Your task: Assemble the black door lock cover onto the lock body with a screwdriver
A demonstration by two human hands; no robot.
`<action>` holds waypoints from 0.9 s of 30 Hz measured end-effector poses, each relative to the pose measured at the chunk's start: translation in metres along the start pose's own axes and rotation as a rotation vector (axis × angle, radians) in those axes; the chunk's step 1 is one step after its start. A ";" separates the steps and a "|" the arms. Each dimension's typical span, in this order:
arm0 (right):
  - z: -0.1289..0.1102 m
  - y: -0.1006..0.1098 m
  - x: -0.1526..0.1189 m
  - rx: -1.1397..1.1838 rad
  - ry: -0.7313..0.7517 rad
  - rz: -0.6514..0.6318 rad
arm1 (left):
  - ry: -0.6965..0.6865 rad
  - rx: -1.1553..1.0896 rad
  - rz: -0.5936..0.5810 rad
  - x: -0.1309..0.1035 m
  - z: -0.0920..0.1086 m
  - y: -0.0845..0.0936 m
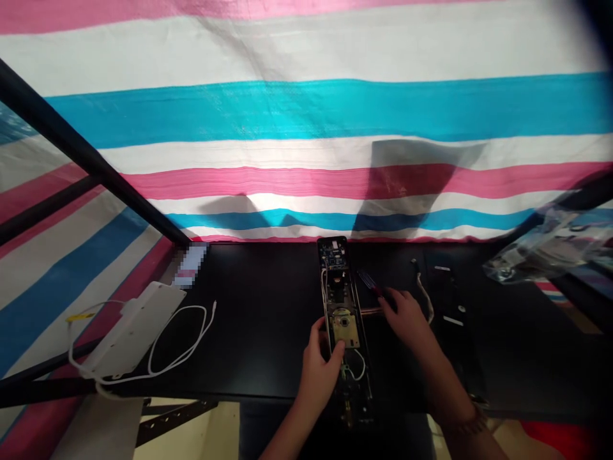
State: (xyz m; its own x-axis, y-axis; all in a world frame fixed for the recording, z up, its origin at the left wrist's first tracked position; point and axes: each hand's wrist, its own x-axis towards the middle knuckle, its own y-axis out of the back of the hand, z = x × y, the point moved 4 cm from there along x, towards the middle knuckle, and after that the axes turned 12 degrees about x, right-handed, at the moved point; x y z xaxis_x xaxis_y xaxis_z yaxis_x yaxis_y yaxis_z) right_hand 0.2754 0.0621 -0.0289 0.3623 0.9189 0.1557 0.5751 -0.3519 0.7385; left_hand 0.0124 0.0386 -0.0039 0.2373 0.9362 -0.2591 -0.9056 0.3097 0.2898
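Note:
A long, narrow black device point(339, 294) lies open on the black table point(258, 319), with a circuit board at its far end and a brass-coloured plate point(345, 329) lower down. My left hand point(322, 359) grips the device's left side, its thumb at the plate's lower edge. To the right of the device, my right hand point(405, 314) has its fingers on the dark handle of a slim tool point(368, 281) lying at a slant. Thin wires point(371, 312) run from the device toward my right hand.
A white power strip point(136, 329) with white cables point(191, 348) sits at the left. A blurred-out flat item point(190, 265) is behind it. At right are a cable point(424, 291), a dark panel point(450, 306) and clear plastic bags point(541, 246). Striped sheeting point(287, 115) hangs behind.

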 end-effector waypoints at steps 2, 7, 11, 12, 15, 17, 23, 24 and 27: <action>-0.003 -0.003 0.009 -0.004 -0.022 -0.004 | 0.001 0.003 0.003 0.002 0.005 0.000; -0.012 -0.012 0.026 0.003 -0.074 -0.048 | 0.002 0.001 0.000 0.000 0.010 -0.001; -0.016 -0.010 0.030 0.039 -0.089 -0.064 | -0.029 -0.006 0.002 -0.001 0.004 0.005; -0.016 -0.006 0.030 0.056 -0.084 -0.063 | -0.056 0.027 0.036 0.001 0.002 0.012; -0.016 0.012 0.029 0.109 -0.058 -0.043 | -0.179 0.321 0.259 0.015 0.001 0.055; -0.018 0.032 0.025 0.192 -0.046 0.020 | -0.232 0.503 0.370 0.031 0.000 0.088; -0.031 0.084 -0.001 0.793 -0.227 0.299 | -0.239 0.605 0.339 0.078 -0.007 0.140; -0.033 0.088 -0.004 0.893 -0.240 0.342 | -0.241 0.604 0.333 0.080 -0.007 0.139; -0.028 0.089 -0.007 1.057 -0.292 0.402 | -0.246 0.585 0.348 0.077 -0.002 0.125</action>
State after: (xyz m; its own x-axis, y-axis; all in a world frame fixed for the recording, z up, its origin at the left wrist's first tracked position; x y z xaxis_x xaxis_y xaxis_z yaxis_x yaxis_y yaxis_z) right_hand 0.3036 0.0295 0.0540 0.7334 0.6798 -0.0045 0.6547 -0.7080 -0.2648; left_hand -0.0827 0.1491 0.0105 0.1035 0.9857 0.1330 -0.6230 -0.0400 0.7812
